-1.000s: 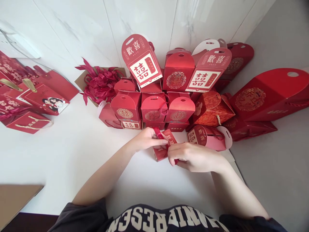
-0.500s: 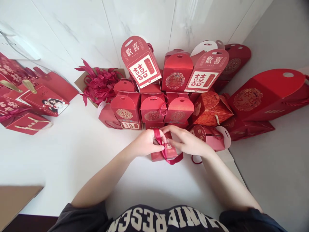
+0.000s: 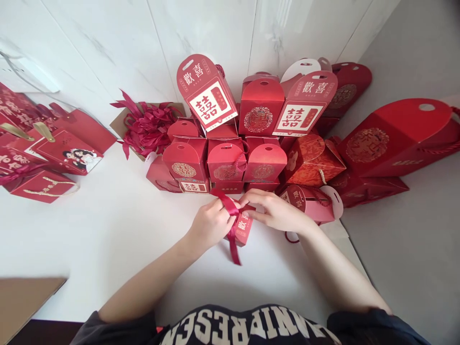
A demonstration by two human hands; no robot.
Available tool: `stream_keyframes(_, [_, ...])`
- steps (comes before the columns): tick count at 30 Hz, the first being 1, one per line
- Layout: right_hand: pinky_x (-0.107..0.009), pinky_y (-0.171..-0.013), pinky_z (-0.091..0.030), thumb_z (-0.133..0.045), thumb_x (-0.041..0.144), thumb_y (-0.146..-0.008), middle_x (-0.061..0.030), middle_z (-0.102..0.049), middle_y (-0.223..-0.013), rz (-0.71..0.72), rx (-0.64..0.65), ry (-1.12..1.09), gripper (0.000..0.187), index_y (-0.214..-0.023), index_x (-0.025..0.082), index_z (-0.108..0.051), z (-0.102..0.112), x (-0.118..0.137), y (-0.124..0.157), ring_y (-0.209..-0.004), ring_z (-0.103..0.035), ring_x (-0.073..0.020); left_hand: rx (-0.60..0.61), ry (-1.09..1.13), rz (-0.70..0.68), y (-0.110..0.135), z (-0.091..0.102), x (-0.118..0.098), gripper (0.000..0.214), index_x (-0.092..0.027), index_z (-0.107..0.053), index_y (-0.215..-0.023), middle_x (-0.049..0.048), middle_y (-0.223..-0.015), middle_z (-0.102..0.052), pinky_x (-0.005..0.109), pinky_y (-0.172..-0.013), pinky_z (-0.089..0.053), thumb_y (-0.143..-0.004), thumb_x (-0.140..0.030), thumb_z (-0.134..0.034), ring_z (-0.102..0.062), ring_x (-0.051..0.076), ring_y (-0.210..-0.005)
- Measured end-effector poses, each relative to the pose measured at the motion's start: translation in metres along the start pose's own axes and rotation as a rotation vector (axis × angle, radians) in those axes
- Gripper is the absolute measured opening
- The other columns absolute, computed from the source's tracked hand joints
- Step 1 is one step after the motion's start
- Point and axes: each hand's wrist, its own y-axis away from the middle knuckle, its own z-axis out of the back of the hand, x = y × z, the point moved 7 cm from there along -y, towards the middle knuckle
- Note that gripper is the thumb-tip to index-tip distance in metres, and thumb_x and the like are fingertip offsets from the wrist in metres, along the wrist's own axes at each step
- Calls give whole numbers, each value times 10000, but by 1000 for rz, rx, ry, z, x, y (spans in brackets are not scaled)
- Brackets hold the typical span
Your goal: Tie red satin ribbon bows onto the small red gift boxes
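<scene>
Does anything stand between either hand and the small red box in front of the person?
Nothing visible does: the left hand holds the ribbon at the red box, and the right hand reaches over its edge.

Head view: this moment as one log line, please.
left hand: holding crimson ribbon | right hand: at ribbon | red gift box: beneath hands, on white tabletop

Tiled wall [image 3: 212,26]; brown sheet [image 3: 27,302], probably cardboard.
</scene>
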Motion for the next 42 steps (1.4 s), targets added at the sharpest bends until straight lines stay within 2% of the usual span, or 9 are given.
stream_keyframes(4, [-347, -848, -503, -536, 197, -941, -54, -649, -1011, -22, -97, -30, 161, -1042, 223, -659, 3, -2, -2, -918, -622, -180, -128, 176, 50, 4, 3, 11, 183, -213, -701, -868, 35, -926, -732, 268, -788, -559, -833, -87, -573, -693, 155, -850])
stream_keyframes(8, [-323, -806, -509, -582, 227, -923, -60, -651, -991, 24, -124, -38, 137, -1003, 216, -692, -2, -1, -4, -879, -628, -175, -173, 318, 136, 4, 4, 22, 107, -212, -690, -787, 28, -839, -718, 274, -764, -564, -838, -143, -626, -684, 150, -800])
stream_keyframes(12, [-312, -747, -501, -564, 232, -928, -58, -654, -944, 69, -162, 1, 126, -958, 208, -684, -3, 1, -4, -828, -620, -172, -179, 373, 132, 4, 1, 24, 102, -206, -691, -763, 33, -820, -713, 277, -735, -563, -832, -157, -633, -678, 151, -780])
stream_keyframes(19, [-387, -810, -452, -563, 146, -838, -61, -619, -922, 129, -234, 256, 96, -903, 208, -597, 9, 13, 1, -864, -578, -220, -105, 382, 150, 4, -5, 26, 77, -210, -681, -772, 42, -848, -716, 299, -779, -563, -822, -174, -634, -680, 166, -818])
stream_keyframes(23, [-376, -837, -468, -563, 113, -806, -72, -599, -1007, 85, -138, 96, 212, -993, 213, -562, 1, 10, -2, -941, -559, -229, -119, 388, 140, 5, -5, 25, 72, -210, -681, -779, 43, -861, -717, 297, -777, -564, -818, -170, -636, -683, 166, -826])
stream_keyframes(28, [-352, -853, -461, -495, 3, -734, -58, -570, -989, 47, -187, -41, 226, -829, 207, -512, 5, 3, -4, -952, -553, -208, -150, 348, 62, 5, -2, 21, 96, -205, -684, -775, 39, -844, -725, 278, -748, -560, -805, -128, -634, -687, 158, -808])
stream_keyframes(34, [-402, -1000, -418, -574, 113, -832, -71, -566, -1163, -32, -64, -240, 125, -903, 213, -554, -3, -3, -5, -1129, -548, -216, -131, 344, 92, 6, -4, 23, 85, -213, -688, -767, 38, -844, -729, 292, -771, -570, -808, -155, -642, -692, 165, -821])
stream_keyframes(37, [-394, -1032, -390, -576, 97, -832, -71, -554, -1236, -17, -64, -341, 110, -830, 201, -541, -7, -2, -7, -1173, -544, -211, -139, 349, 74, 7, -4, 23, 87, -213, -688, -774, 34, -829, -725, 292, -778, -572, -805, -143, -647, -692, 167, -834])
stream_keyframes(42, [-377, -958, -426, -576, 170, -868, -56, -586, -1109, -63, -43, -472, 110, -837, 209, -478, -10, -7, -7, -1066, -563, -206, -197, 381, 14, 8, -2, 23, 85, -194, -676, -811, 38, -848, -713, 281, -732, -575, -788, -112, -669, -690, 160, -818])
